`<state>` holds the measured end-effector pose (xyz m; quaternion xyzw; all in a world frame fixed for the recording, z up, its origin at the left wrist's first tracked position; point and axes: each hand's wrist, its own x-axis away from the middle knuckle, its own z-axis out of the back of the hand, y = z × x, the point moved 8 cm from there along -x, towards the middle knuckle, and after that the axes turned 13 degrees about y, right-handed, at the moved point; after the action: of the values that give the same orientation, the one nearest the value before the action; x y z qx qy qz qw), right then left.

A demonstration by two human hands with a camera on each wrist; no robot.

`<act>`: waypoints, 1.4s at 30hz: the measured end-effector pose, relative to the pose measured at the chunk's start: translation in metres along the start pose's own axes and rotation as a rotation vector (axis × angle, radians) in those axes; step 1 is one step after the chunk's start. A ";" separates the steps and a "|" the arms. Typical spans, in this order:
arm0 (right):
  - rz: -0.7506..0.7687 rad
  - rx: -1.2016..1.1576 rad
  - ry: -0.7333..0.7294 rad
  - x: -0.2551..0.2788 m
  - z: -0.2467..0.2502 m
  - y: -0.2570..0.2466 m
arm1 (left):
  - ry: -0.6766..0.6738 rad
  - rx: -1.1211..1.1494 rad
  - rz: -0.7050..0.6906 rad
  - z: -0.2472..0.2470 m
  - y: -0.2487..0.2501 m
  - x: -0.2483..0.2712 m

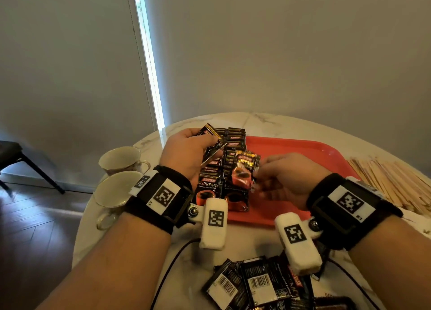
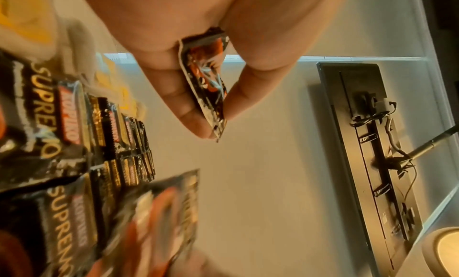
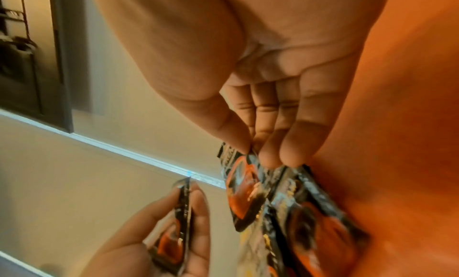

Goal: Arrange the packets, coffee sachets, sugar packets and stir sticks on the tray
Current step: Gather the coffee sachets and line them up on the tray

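A red tray [image 1: 291, 151] lies on the marble table, with two overlapping rows of black coffee sachets [image 1: 224, 167] along its left side. My left hand [image 1: 189, 153] is raised over those rows and pinches a coffee sachet [image 1: 213, 144] between thumb and fingers; the same sachet [image 2: 206, 81] shows edge-on in the left wrist view. My right hand [image 1: 284, 174] pinches another coffee sachet [image 1: 245, 169] by its edge just above the rows; in the right wrist view that sachet [image 3: 246, 193] hangs from the fingertips [image 3: 268, 157]. More loose sachets [image 1: 256, 284] lie on the table in front of me.
A heap of wooden stir sticks [image 1: 391, 181] lies right of the tray. Two empty cups [image 1: 119, 174] stand at the table's left edge. A dark chair [image 1: 14, 155] stands on the floor to the left. Wrist-camera cables [image 1: 172, 263] trail over the table.
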<state>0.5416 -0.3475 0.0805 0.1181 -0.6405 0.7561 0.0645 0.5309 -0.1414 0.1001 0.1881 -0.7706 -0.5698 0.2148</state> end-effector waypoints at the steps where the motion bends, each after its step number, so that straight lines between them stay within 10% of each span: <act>1: -0.018 0.027 -0.012 0.003 0.000 0.006 | -0.009 -0.002 0.005 0.002 0.002 0.002; 42: -0.015 0.095 0.205 0.008 -0.003 0.019 | -0.063 -0.430 -0.106 0.022 -0.028 0.055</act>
<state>0.5290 -0.3480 0.0642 0.0480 -0.5929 0.7933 0.1297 0.4745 -0.1607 0.0742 0.1604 -0.6268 -0.7370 0.1958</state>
